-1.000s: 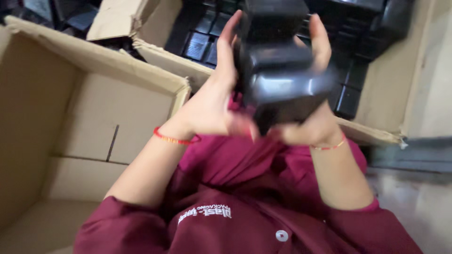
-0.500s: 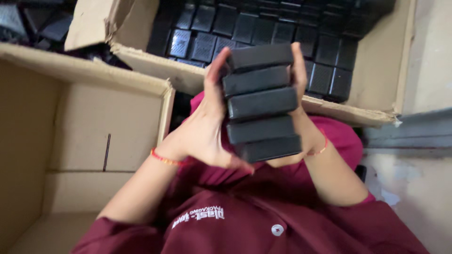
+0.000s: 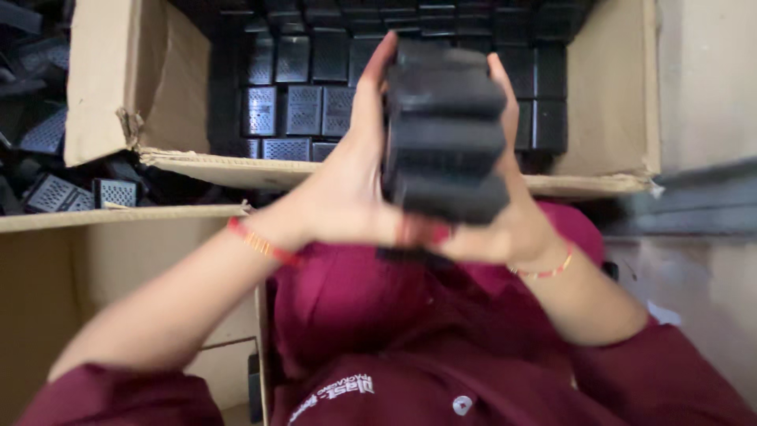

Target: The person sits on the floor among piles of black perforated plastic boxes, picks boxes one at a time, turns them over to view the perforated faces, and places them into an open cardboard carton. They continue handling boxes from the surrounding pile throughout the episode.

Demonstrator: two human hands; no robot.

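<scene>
A stack of several black plastic blocks (image 3: 445, 130) is clamped between my two hands above my lap. My left hand (image 3: 347, 197) presses its left side, with fingers reaching up past the top block. My right hand (image 3: 516, 217) presses the right side and cups the bottom. The stack hangs over the near edge of an open cardboard box (image 3: 607, 110) packed with rows of the same black parts (image 3: 303, 106). Both wrists wear thin red bands. My maroon clothing fills the bottom of the view.
A second open cardboard box (image 3: 118, 276) stands at my left, its inside mostly hidden by my arm. Loose black parts (image 3: 75, 193) lie in a heap at the far left. A pale floor and a grey ledge (image 3: 694, 201) are at the right.
The stack, tilted and blurred a second ago, is now squared up and held a little farther forward over the filled box. Both hands keep their hold.
</scene>
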